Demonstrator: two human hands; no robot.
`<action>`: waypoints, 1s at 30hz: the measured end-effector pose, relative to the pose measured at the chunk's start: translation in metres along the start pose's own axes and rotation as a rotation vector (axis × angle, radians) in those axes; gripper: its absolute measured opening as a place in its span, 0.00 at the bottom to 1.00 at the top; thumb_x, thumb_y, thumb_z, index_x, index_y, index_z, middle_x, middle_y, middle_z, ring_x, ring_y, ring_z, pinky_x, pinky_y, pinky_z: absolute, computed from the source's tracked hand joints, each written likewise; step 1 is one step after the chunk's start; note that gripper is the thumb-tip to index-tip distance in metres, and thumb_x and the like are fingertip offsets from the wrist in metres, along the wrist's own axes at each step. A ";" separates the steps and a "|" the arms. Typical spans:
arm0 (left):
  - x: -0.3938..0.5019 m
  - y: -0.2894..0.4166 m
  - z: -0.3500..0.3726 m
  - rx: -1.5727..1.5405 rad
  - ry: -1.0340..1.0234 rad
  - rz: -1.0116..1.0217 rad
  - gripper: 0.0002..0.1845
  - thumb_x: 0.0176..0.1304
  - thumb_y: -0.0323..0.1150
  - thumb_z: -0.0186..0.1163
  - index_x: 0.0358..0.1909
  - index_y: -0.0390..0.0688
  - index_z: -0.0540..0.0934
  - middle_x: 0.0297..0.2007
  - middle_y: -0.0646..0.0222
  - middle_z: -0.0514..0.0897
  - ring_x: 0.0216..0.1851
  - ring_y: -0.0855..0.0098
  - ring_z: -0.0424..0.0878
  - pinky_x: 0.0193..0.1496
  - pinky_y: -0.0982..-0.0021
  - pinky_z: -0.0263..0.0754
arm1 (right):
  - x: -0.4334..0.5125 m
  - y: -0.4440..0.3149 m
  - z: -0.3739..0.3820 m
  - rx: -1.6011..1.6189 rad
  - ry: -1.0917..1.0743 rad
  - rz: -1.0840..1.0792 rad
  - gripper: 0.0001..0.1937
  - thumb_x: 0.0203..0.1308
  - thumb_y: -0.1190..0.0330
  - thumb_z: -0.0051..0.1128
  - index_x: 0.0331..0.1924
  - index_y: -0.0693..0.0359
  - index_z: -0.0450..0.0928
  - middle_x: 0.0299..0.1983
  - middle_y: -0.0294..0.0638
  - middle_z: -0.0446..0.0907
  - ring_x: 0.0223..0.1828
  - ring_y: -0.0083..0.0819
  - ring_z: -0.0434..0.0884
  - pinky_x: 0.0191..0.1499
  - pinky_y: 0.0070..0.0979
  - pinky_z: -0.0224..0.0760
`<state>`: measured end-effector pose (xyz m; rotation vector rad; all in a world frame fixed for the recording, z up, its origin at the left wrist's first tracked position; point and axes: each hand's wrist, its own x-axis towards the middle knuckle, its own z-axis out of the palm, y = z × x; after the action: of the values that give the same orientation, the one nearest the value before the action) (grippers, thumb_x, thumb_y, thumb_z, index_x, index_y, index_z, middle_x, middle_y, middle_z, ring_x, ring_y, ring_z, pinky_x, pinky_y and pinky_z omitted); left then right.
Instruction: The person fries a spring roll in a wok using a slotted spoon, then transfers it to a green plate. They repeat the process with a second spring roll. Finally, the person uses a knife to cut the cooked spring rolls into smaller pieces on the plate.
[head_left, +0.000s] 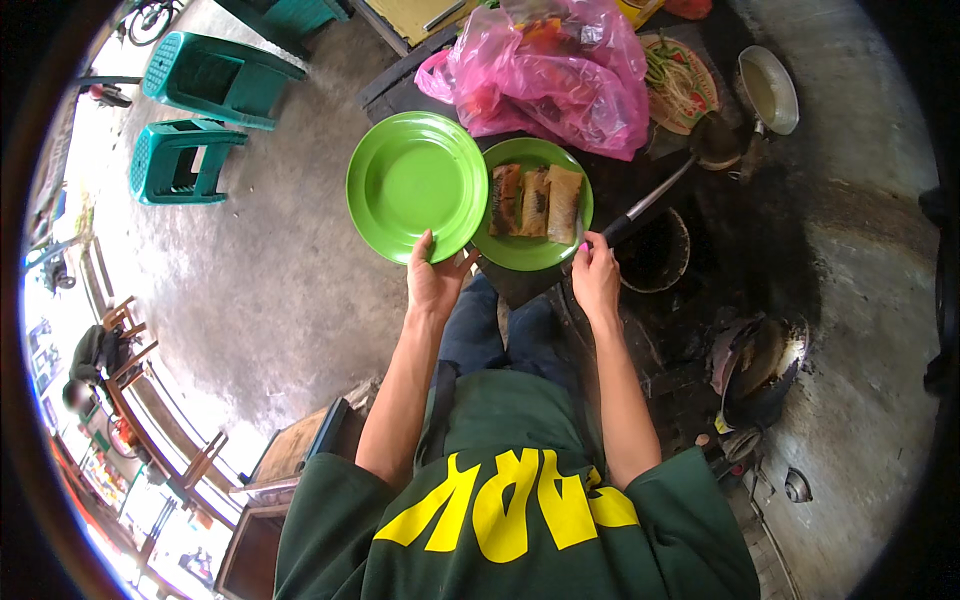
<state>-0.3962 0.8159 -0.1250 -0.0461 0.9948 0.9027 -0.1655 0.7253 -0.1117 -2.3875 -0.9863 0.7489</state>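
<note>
My left hand grips the near rim of a bare green plate, thumb on top. Right of it, its edge partly under the first, another green plate holds three browned pieces of fish side by side. At that plate's lower right rim, my right hand has its fingers closed on a small utensil with a pink part; the rest of it is mostly hidden. Behind the plates lies a pink plastic bag with food inside.
A ladle slants over the dark stove area beside a black pan. Stringy vegetables lie on a patterned plate, near a metal pan. Green plastic stools stand left; a person sits far off. A wok is at right.
</note>
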 end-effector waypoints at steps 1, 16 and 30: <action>0.001 0.001 0.000 -0.001 -0.006 0.002 0.24 0.77 0.43 0.49 0.70 0.46 0.67 0.68 0.64 0.74 0.71 0.62 0.68 0.74 0.34 0.58 | 0.001 -0.001 -0.002 -0.019 -0.030 0.037 0.15 0.70 0.67 0.49 0.55 0.61 0.78 0.37 0.60 0.85 0.43 0.62 0.84 0.47 0.54 0.75; -0.004 0.002 -0.008 0.040 0.012 -0.006 0.22 0.79 0.41 0.47 0.69 0.44 0.67 0.67 0.63 0.75 0.70 0.61 0.70 0.76 0.39 0.59 | 0.046 -0.012 -0.042 -0.442 -0.074 -0.081 0.11 0.67 0.65 0.52 0.46 0.62 0.79 0.44 0.54 0.86 0.46 0.57 0.84 0.49 0.52 0.76; -0.014 0.003 -0.018 0.135 0.048 -0.019 0.22 0.77 0.40 0.51 0.68 0.44 0.68 0.66 0.64 0.75 0.66 0.63 0.74 0.70 0.47 0.65 | 0.095 -0.011 -0.033 -0.639 -0.173 -0.306 0.29 0.65 0.41 0.59 0.41 0.66 0.77 0.34 0.58 0.86 0.39 0.57 0.87 0.41 0.52 0.79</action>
<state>-0.4137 0.8019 -0.1241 0.0366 1.0957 0.8184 -0.0932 0.7962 -0.1096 -2.6034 -1.8420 0.5890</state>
